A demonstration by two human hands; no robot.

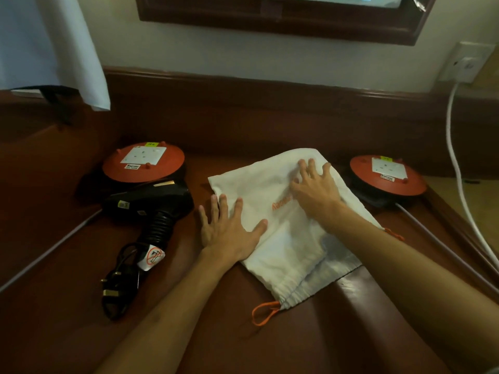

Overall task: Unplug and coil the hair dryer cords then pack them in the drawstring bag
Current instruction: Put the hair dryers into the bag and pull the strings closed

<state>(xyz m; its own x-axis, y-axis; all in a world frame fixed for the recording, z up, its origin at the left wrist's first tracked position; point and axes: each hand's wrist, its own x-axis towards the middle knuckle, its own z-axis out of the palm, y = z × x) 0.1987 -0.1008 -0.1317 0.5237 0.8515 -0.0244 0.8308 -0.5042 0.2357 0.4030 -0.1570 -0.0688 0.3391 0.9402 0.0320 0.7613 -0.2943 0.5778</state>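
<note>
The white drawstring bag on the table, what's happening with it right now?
A person presses both hands flat on the white drawstring bag, the left hand near its left edge, the right hand further back. A black hair dryer with its coiled cord lies unpacked on the wooden table beside it.

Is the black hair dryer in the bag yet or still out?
Out. The black hair dryer lies on the wooden table beside the white drawstring bag.
</note>
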